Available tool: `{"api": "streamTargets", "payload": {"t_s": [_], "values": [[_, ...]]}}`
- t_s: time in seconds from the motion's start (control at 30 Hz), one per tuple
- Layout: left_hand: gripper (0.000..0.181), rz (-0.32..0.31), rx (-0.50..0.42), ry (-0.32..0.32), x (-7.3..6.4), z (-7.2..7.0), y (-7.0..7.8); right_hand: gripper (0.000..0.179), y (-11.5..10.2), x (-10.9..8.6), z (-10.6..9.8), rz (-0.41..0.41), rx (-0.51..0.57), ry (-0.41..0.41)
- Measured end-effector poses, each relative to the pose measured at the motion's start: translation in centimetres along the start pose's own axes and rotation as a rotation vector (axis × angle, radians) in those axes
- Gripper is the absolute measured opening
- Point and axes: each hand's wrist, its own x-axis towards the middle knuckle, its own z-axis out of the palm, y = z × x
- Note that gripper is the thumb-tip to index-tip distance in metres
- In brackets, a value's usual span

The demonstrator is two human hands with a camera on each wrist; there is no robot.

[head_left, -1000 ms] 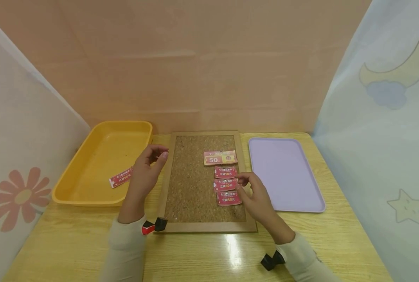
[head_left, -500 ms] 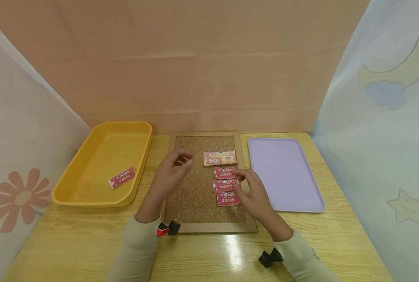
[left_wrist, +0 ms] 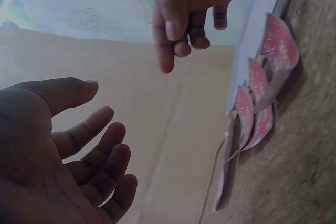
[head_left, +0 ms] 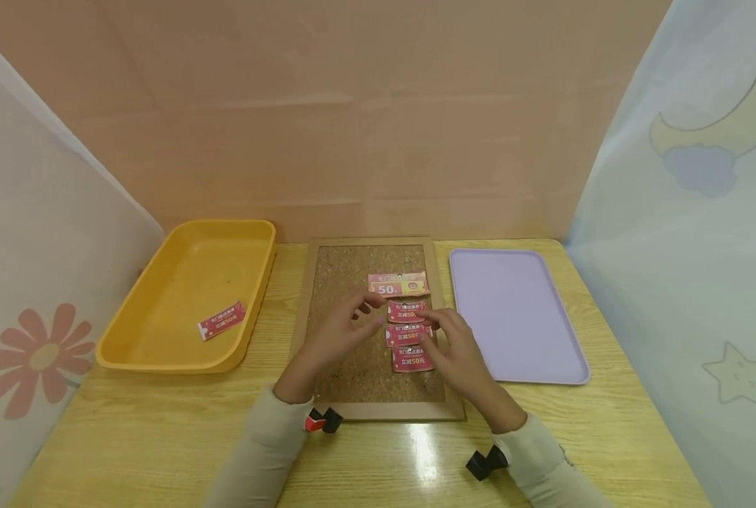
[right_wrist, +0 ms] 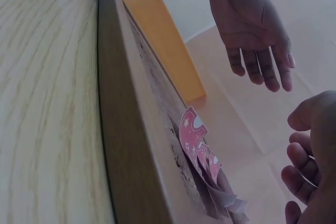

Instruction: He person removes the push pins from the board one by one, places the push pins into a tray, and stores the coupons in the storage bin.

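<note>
Several red coupons are on the right side of a wood-framed cork board. At the top is a larger red-and-yellow coupon; below it, three smaller red ones form a column, the lowest coupon being nearest the front. In the wrist views their edges curl up off the cork. My left hand hovers over the board just left of the column, fingers loosely bent and holding nothing. Over the column's right edge is my right hand, also with relaxed, bent fingers and nothing in them, as the right wrist view shows.
Left of the board stands a yellow tray with one red coupon lying in it. A flat purple tray lies on the right of the wooden table. Cloth walls enclose the back and sides.
My left hand has travelled right, from beside the yellow tray to over the cork board near the coupons. The right hand has barely moved. The coupons lie as before.
</note>
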Motion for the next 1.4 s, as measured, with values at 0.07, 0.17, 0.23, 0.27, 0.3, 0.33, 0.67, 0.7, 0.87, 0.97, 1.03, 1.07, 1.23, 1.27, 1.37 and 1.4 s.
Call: {"api": "streamTargets", "payload": {"t_s": [0.07,0.17,0.23,0.27,0.3,0.33,0.67,0.7,0.87,0.97,1.03,1.07,1.23,1.27,1.37,1.4], "values": [[0.034,-0.002,0.013,-0.017,0.1,0.5,-0.2,0.037,0.2,0.0,0.1,0.001,-0.011,-0.011],[0.032,-0.018,0.008,-0.047,0.3,1.3,-0.4,0.037,0.5,0.1,0.1,0.01,-0.027,-0.036],[0.031,-0.037,0.007,-0.067,0.4,1.8,-0.6,0.037,0.6,0.1,0.2,0.022,-0.044,-0.052],[0.03,-0.048,0.003,-0.076,0.4,2.0,-0.7,0.037,0.7,0.1,0.3,0.025,-0.056,-0.062],[0.03,-0.06,0.004,-0.086,0.5,2.2,-0.8,0.037,0.8,0.1,0.3,0.035,-0.067,-0.071],[0.029,-0.07,0.015,-0.092,0.5,2.4,-0.8,0.037,0.8,0.1,0.4,0.042,-0.078,-0.081],[0.024,-0.088,0.089,-0.137,0.6,4.0,-1.7,0.026,1.5,-0.3,1.1,0.071,-0.153,-0.124],[0.024,-0.088,0.092,-0.139,0.6,4.2,-1.9,0.025,1.6,-0.4,1.2,0.067,-0.161,-0.126],[0.022,-0.071,0.099,-0.141,0.7,4.8,-2.6,0.025,2.2,-0.6,1.5,0.073,-0.189,-0.157],[0.022,-0.058,0.084,-0.151,0.7,5.1,-3.1,0.026,2.6,-0.8,1.6,0.09,-0.194,-0.177],[0.022,-0.057,0.093,-0.159,0.7,5.3,-3.3,0.026,2.8,-0.9,1.7,0.1,-0.191,-0.184],[0.022,-0.061,0.098,-0.164,0.6,5.4,-3.4,0.026,2.9,-0.9,1.8,0.101,-0.193,-0.185],[0.023,-0.068,0.138,-0.184,0.4,5.4,-3.4,0.024,3.3,-1.1,1.9,0.102,-0.199,-0.194],[0.023,-0.069,0.144,-0.187,0.4,5.4,-3.3,0.023,3.3,-1.1,1.9,0.1,-0.203,-0.195],[0.022,-0.075,0.164,-0.191,0.4,5.4,-3.3,0.021,3.4,-1.2,2.0,0.098,-0.205,-0.192],[0.021,-0.075,0.17,-0.189,0.4,5.5,-3.5,0.02,3.4,-1.2,2.0,0.096,-0.205,-0.189]]}}
